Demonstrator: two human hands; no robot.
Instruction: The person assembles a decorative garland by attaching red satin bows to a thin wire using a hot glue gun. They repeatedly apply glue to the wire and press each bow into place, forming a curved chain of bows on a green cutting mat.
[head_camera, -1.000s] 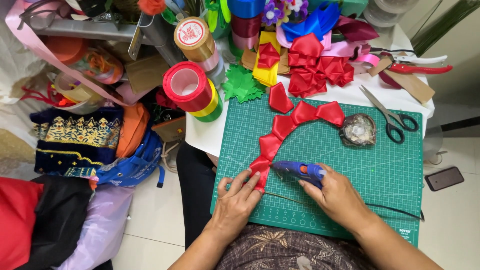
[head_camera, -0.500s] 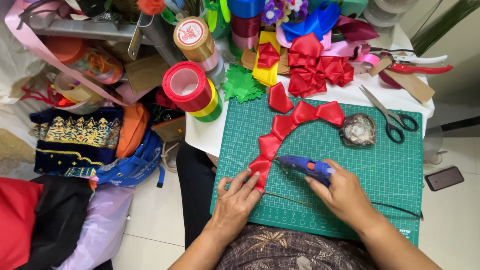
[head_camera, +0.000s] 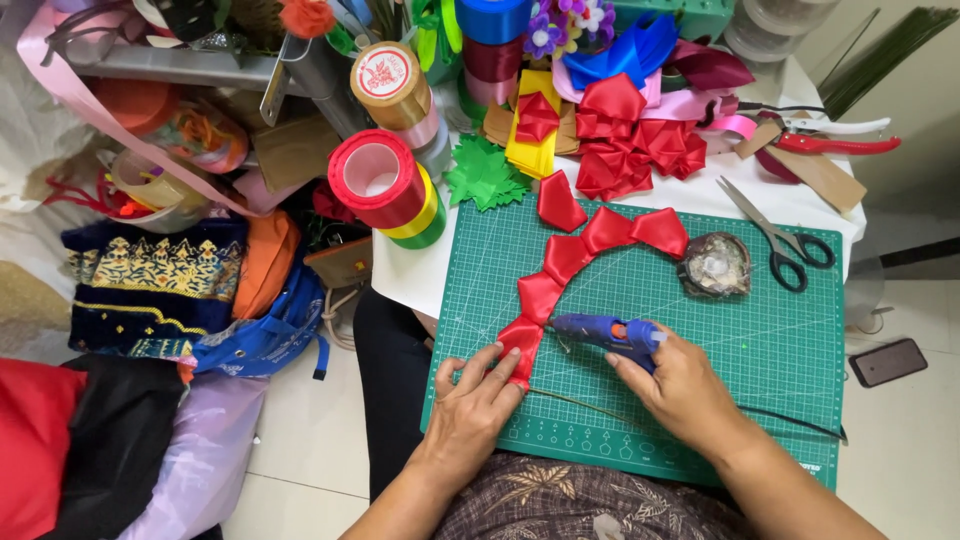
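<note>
Head view: at lower centre of the frame my left hand (head_camera: 468, 405) lies flat on the green cutting mat (head_camera: 780, 400), fingertips pinning the lowest fold of the red ribbon chain (head_camera: 560, 275), its grip spread wide and holding nothing. The chain arcs from there up to mid-frame. My right hand (head_camera: 680, 385) has its grip closed around the blue glue gun (head_camera: 605, 333), nozzle pointing left, close beside that lowest fold. A thin wire stem (head_camera: 580, 403) runs across the mat under both hands. Scissors (head_camera: 785, 240) lie on the bench at the right, ribbon spools (head_camera: 385, 180) at upper left. To do this well, I judge the nozzle should meet the fold's seam while the left fingertips stay off the hot spot and press evenly. Against the earlier frames, the gun has crept slightly leftwards and the left hand has barely shifted.
</note>
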